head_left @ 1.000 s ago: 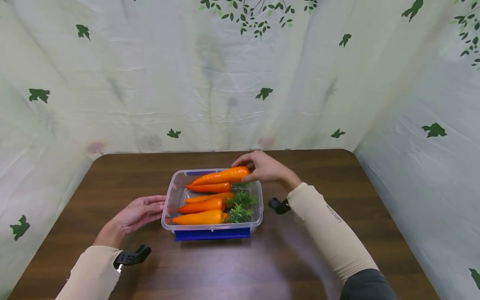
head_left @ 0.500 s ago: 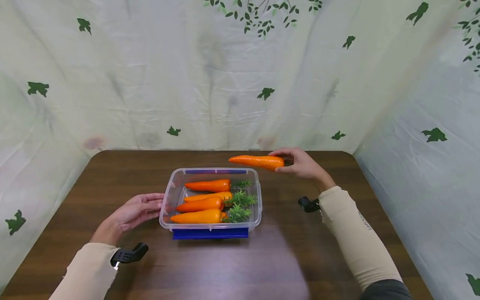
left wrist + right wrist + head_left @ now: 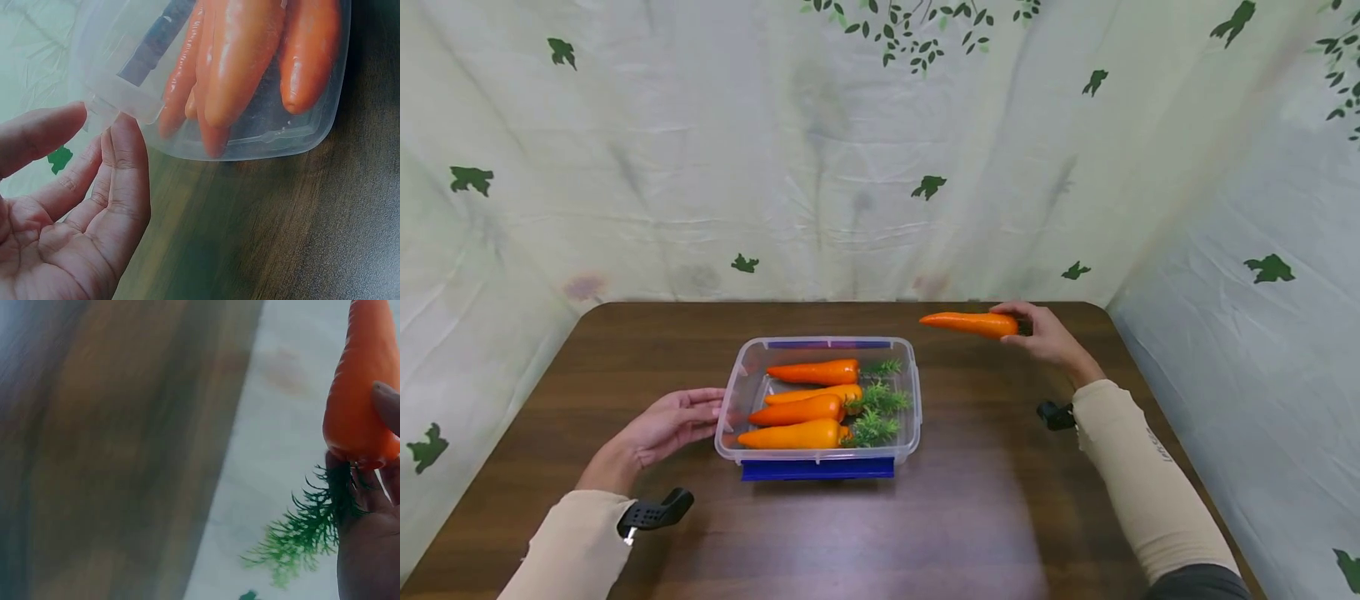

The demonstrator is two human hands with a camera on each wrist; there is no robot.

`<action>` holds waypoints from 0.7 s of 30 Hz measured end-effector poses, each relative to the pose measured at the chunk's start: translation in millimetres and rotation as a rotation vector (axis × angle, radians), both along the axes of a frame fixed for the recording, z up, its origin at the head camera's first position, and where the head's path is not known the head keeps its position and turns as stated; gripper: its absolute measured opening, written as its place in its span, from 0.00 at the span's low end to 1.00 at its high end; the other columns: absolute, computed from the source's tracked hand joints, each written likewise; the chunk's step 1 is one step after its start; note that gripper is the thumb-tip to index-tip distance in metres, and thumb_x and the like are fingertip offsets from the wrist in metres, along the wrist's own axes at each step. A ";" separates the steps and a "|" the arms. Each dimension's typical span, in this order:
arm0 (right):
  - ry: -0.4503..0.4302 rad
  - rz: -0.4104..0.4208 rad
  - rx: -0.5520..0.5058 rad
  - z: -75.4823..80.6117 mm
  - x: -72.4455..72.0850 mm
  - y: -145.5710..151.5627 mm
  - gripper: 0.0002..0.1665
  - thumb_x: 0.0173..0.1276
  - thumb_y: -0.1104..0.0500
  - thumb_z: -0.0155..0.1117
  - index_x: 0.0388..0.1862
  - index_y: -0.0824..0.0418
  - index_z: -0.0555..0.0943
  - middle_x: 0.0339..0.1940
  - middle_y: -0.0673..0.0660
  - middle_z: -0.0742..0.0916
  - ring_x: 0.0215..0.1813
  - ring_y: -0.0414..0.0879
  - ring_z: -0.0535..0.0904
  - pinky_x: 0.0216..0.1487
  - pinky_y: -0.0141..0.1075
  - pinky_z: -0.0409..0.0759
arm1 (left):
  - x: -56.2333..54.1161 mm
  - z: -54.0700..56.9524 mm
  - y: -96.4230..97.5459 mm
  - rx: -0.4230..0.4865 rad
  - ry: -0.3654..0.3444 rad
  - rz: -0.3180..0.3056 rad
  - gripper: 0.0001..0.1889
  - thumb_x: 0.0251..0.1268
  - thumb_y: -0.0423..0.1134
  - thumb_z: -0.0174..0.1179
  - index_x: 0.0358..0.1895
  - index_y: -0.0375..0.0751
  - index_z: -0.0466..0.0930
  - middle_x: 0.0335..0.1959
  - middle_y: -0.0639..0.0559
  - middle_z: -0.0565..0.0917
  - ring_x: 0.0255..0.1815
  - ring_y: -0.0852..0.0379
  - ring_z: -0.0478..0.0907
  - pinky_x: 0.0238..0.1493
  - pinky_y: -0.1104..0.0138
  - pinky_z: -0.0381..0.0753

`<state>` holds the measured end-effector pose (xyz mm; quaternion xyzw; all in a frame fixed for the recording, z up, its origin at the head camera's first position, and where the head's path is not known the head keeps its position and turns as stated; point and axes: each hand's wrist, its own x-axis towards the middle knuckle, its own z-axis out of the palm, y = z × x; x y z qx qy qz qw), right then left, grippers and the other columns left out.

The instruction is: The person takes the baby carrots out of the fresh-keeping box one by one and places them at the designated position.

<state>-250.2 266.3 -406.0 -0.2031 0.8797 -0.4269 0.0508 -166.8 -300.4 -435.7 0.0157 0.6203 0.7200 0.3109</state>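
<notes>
A: Where do we find the held carrot?
B: In the head view we see it right of the frame's centre, its tip pointing left, apart from the plastic box.
A: And the right hand?
B: Its fingers and thumb curl round the carrot's thick end; in the right wrist view we make out green fronds hanging by the palm, in the lower right.
A: What about the left hand?
B: We see it left of the box, its fingers nearly straight and gripping nothing, fingertips touching the box's left end.
A: Anything inside the box?
B: Four carrots, tips to the left of the frame, leafy tops to the right. Along its lower side we notice a blue flap.
A: And around it?
B: A brown wooden table below, and a pale sheet with green shapes across the top.
</notes>
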 end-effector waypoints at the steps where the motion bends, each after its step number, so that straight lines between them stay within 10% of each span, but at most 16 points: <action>1: 0.007 -0.008 0.011 -2.6 0.2 2.9 0.26 0.64 0.73 0.62 0.61 0.71 0.72 0.61 0.70 0.75 0.55 0.62 0.72 0.61 0.56 0.68 | -0.1 -0.9 0.1 0.004 0.001 0.000 0.16 0.72 0.30 0.51 0.60 0.36 0.71 0.51 0.53 0.82 0.52 0.53 0.82 0.53 0.65 0.79; 21: -0.100 -0.105 0.128 -51.0 -19.0 23.7 0.25 0.63 0.74 0.61 0.61 0.70 0.73 0.60 0.70 0.76 0.57 0.63 0.70 0.64 0.58 0.64 | 1.0 0.2 0.8 0.008 -0.025 0.011 0.14 0.73 0.30 0.51 0.56 0.43 0.77 0.50 0.52 0.83 0.51 0.52 0.82 0.54 0.65 0.79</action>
